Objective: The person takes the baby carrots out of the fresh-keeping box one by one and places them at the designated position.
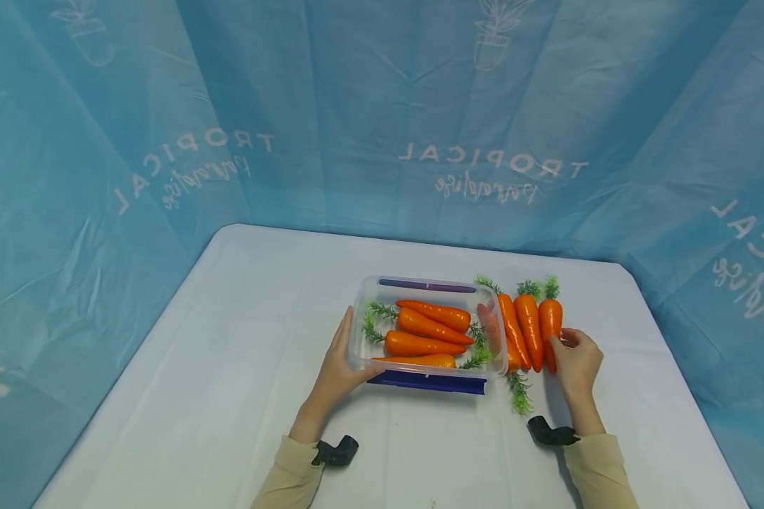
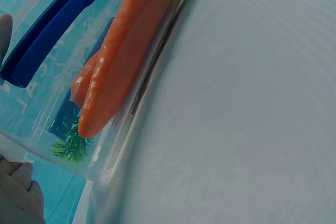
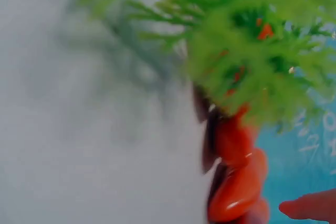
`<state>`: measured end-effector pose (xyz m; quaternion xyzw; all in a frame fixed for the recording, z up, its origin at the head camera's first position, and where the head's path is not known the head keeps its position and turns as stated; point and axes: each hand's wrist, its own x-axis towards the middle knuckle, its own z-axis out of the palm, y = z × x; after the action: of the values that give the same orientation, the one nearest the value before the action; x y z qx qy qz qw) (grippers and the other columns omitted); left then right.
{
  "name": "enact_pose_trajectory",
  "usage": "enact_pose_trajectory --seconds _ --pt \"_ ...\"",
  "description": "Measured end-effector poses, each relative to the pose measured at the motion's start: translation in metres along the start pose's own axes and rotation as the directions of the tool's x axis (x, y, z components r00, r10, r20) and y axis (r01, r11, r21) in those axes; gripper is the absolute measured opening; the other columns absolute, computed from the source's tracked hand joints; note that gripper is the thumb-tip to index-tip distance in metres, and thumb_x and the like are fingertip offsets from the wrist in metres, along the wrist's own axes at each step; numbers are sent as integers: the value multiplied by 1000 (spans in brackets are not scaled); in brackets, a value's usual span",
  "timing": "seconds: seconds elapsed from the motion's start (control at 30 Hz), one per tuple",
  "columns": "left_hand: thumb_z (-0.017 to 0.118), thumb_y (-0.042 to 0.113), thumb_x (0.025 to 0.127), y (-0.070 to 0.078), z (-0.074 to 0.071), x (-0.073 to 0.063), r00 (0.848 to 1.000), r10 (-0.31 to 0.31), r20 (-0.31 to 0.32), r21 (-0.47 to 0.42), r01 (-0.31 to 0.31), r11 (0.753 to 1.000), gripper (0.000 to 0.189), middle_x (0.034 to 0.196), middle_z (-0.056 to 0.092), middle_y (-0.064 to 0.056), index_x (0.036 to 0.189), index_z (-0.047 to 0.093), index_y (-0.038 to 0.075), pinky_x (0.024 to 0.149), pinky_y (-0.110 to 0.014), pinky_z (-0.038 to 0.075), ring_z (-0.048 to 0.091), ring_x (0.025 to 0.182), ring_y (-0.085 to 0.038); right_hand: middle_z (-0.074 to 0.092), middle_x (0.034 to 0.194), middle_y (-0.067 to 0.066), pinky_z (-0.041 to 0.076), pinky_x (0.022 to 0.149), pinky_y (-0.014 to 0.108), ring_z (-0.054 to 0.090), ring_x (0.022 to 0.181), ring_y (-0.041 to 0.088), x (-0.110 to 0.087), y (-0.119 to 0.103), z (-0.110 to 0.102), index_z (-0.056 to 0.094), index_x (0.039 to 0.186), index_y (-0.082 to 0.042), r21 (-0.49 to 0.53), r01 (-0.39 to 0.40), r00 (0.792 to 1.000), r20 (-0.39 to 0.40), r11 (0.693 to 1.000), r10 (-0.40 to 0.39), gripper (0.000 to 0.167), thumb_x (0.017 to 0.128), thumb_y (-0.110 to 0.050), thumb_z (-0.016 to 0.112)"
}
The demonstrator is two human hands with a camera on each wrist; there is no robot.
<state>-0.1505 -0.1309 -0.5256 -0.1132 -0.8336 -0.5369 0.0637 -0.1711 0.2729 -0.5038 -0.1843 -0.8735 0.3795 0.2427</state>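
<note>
Two beige sleeves come in from the near edge of what we see in the head view, each with a dark wrist mount. Our left hand (image 1: 336, 367) grips the near left corner of the clear plastic container (image 1: 369, 286), thumb along the near rim and fingers laid up the left wall. Our right hand (image 1: 576, 364) rests at the right end of the row of loose carrots, its fingers curled against the outermost carrot (image 1: 550, 322); we cannot tell whether they fully close round it. In the right wrist view a fingertip (image 3: 310, 207) shows just beside the orange body, under the blurred green top (image 3: 262, 45).

Just past the hands, a blue latch (image 1: 428, 383) runs along the container's near side. A stray sprig of green (image 1: 520, 396) lies on the white table (image 1: 229, 367) beside it. Inside the container four carrots (image 1: 420, 344) lie crosswise, stacked side by side; the left wrist view shows them pressed against the clear wall. Outside, three more carrots (image 1: 527, 329) stand touching one another against the container's right wall, tops pointing away.

Farther back, a purple latch (image 1: 426, 285) lines the far rim. Behind the table hangs a blue curtain (image 1: 382, 106) printed "TROPICAL".
</note>
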Motion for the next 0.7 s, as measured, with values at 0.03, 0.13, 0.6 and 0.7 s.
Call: enact_pose_trajectory --seconds 0.03,0.13,0.6,0.7 --pt "83 36 70 0 0 0 1000 0 -1 3 0 1000 115 161 14 -8 155 7 24 115 -59 21 20 147 -33 69 94 28 30 56 -2 63 82 36 0 -2 -1 68 101 10 7 16 1000 -19 1000 -16 25 84 -7 67" --pt "83 37 70 -1 1 0 1000 11 -4 6 -11 1000 115 161 15 -9 155 7 23 116 -58 22 20 146 -33 70 92 28 30 60 -2 63 77 31 0 -14 -1 69 100 10 32 73 996 -62 997 -71 23 84 -6 67" --pt "83 37 70 0 1 0 1000 -5 7 -5 5 1000 115 161 13 -7 155 7 21 114 -61 22 20 147 -33 71 98 22 46 79 1 66 89 36 -18 -85 11 70 102 7 298 317 919 137 900 -369 21 82 1 70" --pt "83 37 70 1 0 0 1000 -7 1 2 7 1000 115 161 14 -7 155 8 21 114 -60 22 20 146 -33 71 100 20 52 81 10 67 91 34 -21 -95 17 70 106 3 325 316 883 242 891 -401 22 84 -4 70"
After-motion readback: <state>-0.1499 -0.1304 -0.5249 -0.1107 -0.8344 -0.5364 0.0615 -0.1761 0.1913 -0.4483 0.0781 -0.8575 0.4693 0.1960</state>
